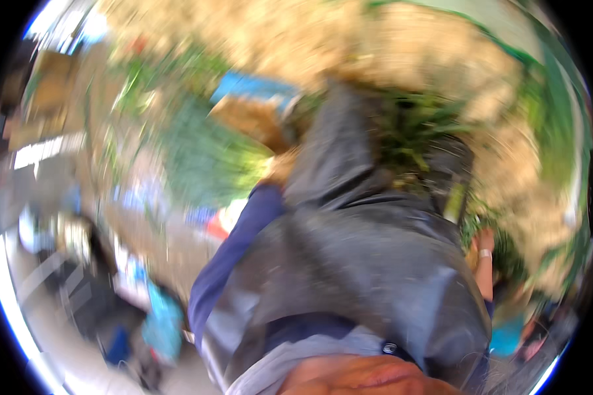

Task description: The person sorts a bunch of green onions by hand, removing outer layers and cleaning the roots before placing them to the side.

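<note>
Motion blurs much of the picture. My left hand (282,170), at the end of a dark blue sleeve, closes round the pale ends of a large bunch of long green stalks (207,151). The stalks' blue-green tops fan out to the left. My right hand (485,239), with a light band at its wrist, reaches down at the right beside my dark apron (369,263). It is at some leafy greens (500,253); its fingers are too blurred to show whether they grip any.
Straw-coloured litter (296,33) covers the ground ahead. Loose greens (418,125) lie around my dark boot (449,164). A blue and brown object (250,105) is beyond my left hand. More long green stalks (550,125) lie far right. A light blue bag (162,322) stands lower left.
</note>
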`<action>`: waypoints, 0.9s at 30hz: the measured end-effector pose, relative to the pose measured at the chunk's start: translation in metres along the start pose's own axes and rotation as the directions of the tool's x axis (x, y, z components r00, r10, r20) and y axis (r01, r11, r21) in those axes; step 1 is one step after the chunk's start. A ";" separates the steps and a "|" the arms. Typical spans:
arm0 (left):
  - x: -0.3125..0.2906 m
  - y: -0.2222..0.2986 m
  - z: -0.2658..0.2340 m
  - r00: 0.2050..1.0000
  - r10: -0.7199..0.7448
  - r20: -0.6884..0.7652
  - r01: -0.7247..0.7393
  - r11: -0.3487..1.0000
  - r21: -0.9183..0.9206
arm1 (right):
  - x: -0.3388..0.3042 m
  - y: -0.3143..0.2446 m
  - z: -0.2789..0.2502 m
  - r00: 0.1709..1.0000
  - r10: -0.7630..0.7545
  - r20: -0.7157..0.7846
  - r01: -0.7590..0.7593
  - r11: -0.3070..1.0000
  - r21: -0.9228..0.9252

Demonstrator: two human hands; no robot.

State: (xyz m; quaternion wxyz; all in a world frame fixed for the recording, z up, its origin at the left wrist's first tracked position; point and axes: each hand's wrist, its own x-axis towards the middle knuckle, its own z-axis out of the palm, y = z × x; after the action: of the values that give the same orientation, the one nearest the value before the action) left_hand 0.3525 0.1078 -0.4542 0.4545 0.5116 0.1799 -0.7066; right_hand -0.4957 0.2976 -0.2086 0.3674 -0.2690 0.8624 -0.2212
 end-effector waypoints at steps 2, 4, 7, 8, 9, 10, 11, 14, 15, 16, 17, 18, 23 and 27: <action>-0.031 0.046 -0.026 0.996 0.044 -0.074 -0.033 0.989 0.147 | 0.007 -0.031 0.079 0.975 -0.090 -0.201 -0.007 0.899 -0.438; -0.036 0.058 -0.022 0.993 0.006 -0.116 0.021 0.971 0.236 | 0.003 -0.078 0.074 0.881 -0.184 -0.436 0.000 0.921 -0.390; -0.054 0.089 -0.010 0.969 0.055 -0.239 0.034 0.935 0.354 | -0.024 -0.216 0.074 0.817 -0.294 -0.495 0.179 0.947 -0.268; -0.055 0.090 0.003 0.961 0.072 -0.267 0.042 0.916 0.399 | -0.031 -0.238 0.056 0.783 -0.322 -0.533 0.234 0.945 -0.227; -0.054 0.095 0.014 0.952 0.102 -0.289 0.040 0.893 0.449 | -0.028 -0.251 0.037 0.744 -0.351 -0.568 0.296 0.936 -0.191; -0.054 0.104 0.024 0.940 0.144 -0.308 0.027 0.872 0.489 | -0.019 -0.255 0.019 0.626 -0.484 -0.612 0.298 0.873 -0.386; -0.058 0.118 0.035 0.909 0.243 -0.339 -0.018 0.835 0.549 | -0.011 -0.259 0.004 0.500 -0.616 -0.609 0.266 0.778 -0.569; -0.085 0.158 0.076 0.807 0.535 -0.249 -0.270 0.710 0.651 | -0.003 -0.285 -0.034 0.335 -0.579 -0.743 0.162 0.812 -0.560; -0.097 0.148 0.107 0.739 0.651 -0.171 -0.414 0.641 0.647 | 0.008 -0.274 -0.059 0.297 -0.583 -0.756 0.104 0.807 -0.581; -0.108 0.153 0.124 0.731 0.679 0.065 -0.577 0.565 0.590 | 0.026 -0.262 -0.085 0.257 -0.585 -0.769 0.066 0.805 -0.590; -0.122 0.153 0.145 0.659 0.732 0.176 -0.634 0.413 0.654 | 0.039 -0.251 -0.099 0.226 -0.588 -0.777 0.027 0.801 -0.598; -0.141 0.149 0.173 0.579 0.763 0.287 -0.675 0.251 0.694 | 0.042 -0.254 -0.105 0.293 -0.562 -0.773 0.020 0.812 -0.583; -0.212 0.053 0.330 0.406 0.742 0.533 -0.840 0.073 0.538 | 0.019 -0.317 -0.129 0.796 -0.351 -0.493 -0.033 0.788 -0.615; -0.279 -0.080 0.442 0.438 0.325 0.838 -0.884 -0.011 0.467 | -0.007 -0.333 -0.099 0.886 -0.361 -0.291 0.251 0.901 -0.354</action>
State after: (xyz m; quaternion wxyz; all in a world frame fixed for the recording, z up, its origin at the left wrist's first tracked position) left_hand 0.0565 -0.0400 -0.0421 0.3942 0.4804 -0.6182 -0.4813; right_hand -0.4653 0.0677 0.0506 0.1217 -0.4132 0.8834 -0.1846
